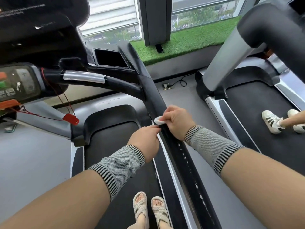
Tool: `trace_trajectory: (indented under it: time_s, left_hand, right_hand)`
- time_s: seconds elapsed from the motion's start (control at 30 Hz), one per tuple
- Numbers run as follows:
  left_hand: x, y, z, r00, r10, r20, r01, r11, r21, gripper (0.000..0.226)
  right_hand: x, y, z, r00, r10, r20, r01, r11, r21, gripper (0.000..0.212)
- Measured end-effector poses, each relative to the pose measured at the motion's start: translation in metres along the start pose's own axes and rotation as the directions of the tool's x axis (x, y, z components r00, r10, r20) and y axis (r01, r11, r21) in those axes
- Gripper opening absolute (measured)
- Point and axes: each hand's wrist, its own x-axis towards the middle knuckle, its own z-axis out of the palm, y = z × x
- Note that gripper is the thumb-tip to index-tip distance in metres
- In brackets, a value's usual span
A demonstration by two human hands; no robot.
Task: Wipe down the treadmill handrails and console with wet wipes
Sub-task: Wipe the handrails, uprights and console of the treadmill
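The treadmill's black right handrail runs from the console down to the lower right, with wet streaks along its near part. My right hand presses a folded white wet wipe on top of the rail. My left hand pinches the rail's left edge just below the wipe, fingers closed on it. The console with coloured buttons sits at the far left. A chrome-banded front grip bar joins it to the rail.
A red safety clip hangs on a cord below the console. My sandalled feet stand on the belt. Another person's white sneakers stand on the neighbouring treadmill at right. A floor socket with a cable lies between the machines.
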Motion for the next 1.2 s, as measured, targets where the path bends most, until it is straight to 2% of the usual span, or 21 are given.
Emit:
trace_trajectory:
  time_s: [0.17,0.23,0.27,0.37,0.43,0.57,0.7,0.73,0.83,0.9,1.0,1.13,1.2]
  left_hand:
    - [-0.004,0.001,0.008,0.999,0.015,0.040,-0.016,1.000,0.017,0.051]
    - [-0.004,0.002,0.010,0.999,0.001,0.032,-0.002,1.000,0.015,0.051]
    - [-0.004,0.002,0.010,1.000,0.001,0.022,-0.001,1.000,0.011,0.051]
    - [-0.007,0.003,0.013,1.000,0.013,-0.008,-0.013,1.000,0.004,0.051]
    - [-0.012,0.004,0.014,1.000,0.023,-0.010,-0.023,1.000,0.002,0.050]
    - [-0.011,0.000,0.016,0.998,0.055,0.008,-0.055,0.998,-0.014,0.054]
    - [-0.012,0.000,0.013,0.997,0.063,0.051,-0.062,0.998,-0.009,0.053]
    - [-0.013,-0.001,0.011,0.997,0.070,0.042,-0.070,0.998,-0.011,0.052]
    - [-0.016,-0.001,0.009,0.995,0.097,0.021,-0.096,0.995,-0.025,0.051]
    - [-0.017,-0.001,0.009,0.995,0.100,0.019,-0.100,0.995,-0.022,0.050]
    - [-0.017,-0.004,0.013,0.993,0.112,0.028,-0.110,0.992,-0.053,0.052]
    - [-0.020,-0.002,0.020,0.990,0.117,0.074,-0.113,0.992,-0.064,0.053]
    - [-0.021,-0.002,0.020,0.991,0.116,0.065,-0.111,0.991,-0.074,0.053]
  right_hand:
    - [-0.063,0.013,-0.011,0.987,-0.078,0.143,0.080,0.997,-0.010,0.023]
    - [-0.062,0.013,-0.021,0.967,-0.069,0.245,0.077,0.997,-0.026,0.026]
    - [-0.054,0.012,-0.023,0.967,-0.059,0.247,0.068,0.997,-0.025,0.026]
    - [-0.022,0.005,-0.020,0.998,0.013,0.069,-0.014,1.000,0.017,0.024]
    - [-0.015,0.002,-0.011,1.000,0.020,0.017,-0.020,1.000,0.013,0.023]
    - [-0.059,0.013,-0.005,0.999,-0.009,0.040,0.010,1.000,-0.009,0.022]
    - [-0.075,0.009,-0.024,0.977,0.003,0.212,0.009,0.998,-0.056,0.023]
    - [-0.065,0.006,-0.026,0.977,0.002,0.212,0.013,0.997,-0.072,0.022]
    - [-0.033,-0.001,-0.021,0.998,0.059,0.023,-0.057,0.995,-0.085,0.022]
    - [-0.034,-0.004,-0.012,0.995,0.093,-0.022,-0.094,0.994,-0.057,0.023]
    - [-0.072,-0.003,-0.002,0.996,0.085,-0.019,-0.085,0.996,-0.033,0.023]
    - [-0.094,-0.003,-0.014,0.989,0.107,0.104,-0.100,0.993,-0.068,0.024]
    - [-0.070,-0.003,-0.019,0.991,0.122,0.050,-0.117,0.990,-0.077,0.023]
